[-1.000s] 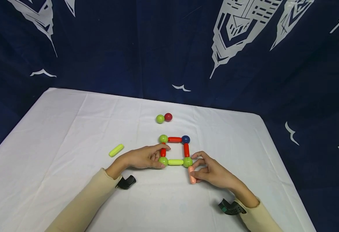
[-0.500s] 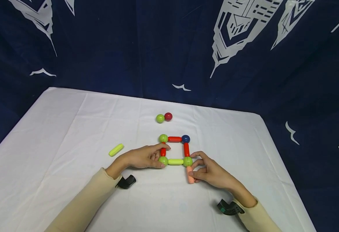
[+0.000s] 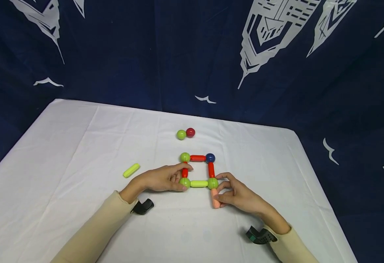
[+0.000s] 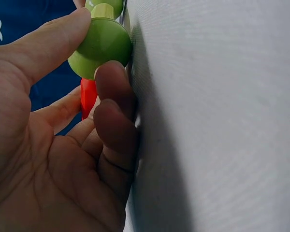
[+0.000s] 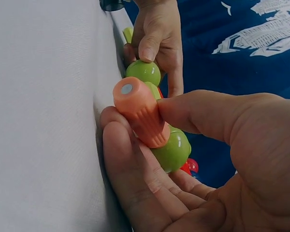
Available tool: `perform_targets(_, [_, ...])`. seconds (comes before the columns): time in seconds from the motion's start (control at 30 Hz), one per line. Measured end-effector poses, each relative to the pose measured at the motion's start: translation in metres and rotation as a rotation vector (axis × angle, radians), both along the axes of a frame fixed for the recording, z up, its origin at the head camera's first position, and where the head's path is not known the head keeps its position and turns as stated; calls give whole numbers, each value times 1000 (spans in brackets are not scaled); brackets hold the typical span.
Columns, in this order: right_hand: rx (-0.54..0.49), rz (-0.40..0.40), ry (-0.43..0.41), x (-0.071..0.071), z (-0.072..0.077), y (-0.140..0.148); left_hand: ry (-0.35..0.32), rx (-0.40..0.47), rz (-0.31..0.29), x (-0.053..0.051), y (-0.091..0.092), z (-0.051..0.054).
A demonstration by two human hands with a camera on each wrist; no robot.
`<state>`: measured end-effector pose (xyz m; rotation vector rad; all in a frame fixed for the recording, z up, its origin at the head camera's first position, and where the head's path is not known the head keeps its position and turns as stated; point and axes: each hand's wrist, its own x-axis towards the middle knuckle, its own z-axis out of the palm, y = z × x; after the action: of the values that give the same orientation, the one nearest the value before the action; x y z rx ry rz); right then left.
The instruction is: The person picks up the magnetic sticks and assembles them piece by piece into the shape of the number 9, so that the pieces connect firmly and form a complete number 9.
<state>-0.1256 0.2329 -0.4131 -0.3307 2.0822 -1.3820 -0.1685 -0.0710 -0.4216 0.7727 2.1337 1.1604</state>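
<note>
Magnetic balls and rods form a square on the table in the head view. Two red rods run down its sides, a third red rod (image 3: pixel 198 158) lies along the far side, and a yellow-green rod (image 3: pixel 199 183) along the near side. My left hand (image 3: pixel 162 179) pinches the near-left green ball (image 4: pixel 104 48) between thumb and fingers, with its index finger over the left red rod. My right hand (image 3: pixel 242 195) holds a salmon-pink magnetic rod (image 5: pixel 142 116) between thumb and fingers. One end of that rod meets the near-right green ball (image 3: pixel 213 183). A blue ball (image 3: pixel 210 157) marks the far-right corner.
Beyond the square, a loose green ball (image 3: pixel 181 134) and a red ball (image 3: pixel 190 132) sit side by side. A loose yellow-green rod (image 3: pixel 131 170) lies left of the square. White cloth covers the table (image 3: pixel 80 146); a dark blue curtain (image 3: pixel 179 54) hangs behind.
My right hand has shifted the salmon-pink rod slightly left, so its far end lines up against the near-right green ball. The left hand and the square have stayed put.
</note>
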Motion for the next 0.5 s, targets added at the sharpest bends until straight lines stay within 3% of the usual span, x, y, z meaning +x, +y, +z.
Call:
perform_targets(0.27, [-13,7,6,-2,-3,-1,5,-3,-2,-1,-2,-2])
perform_targets(0.5, [-11,3,11,-2,-4,-1,31,-5,1,-2,-4,3])
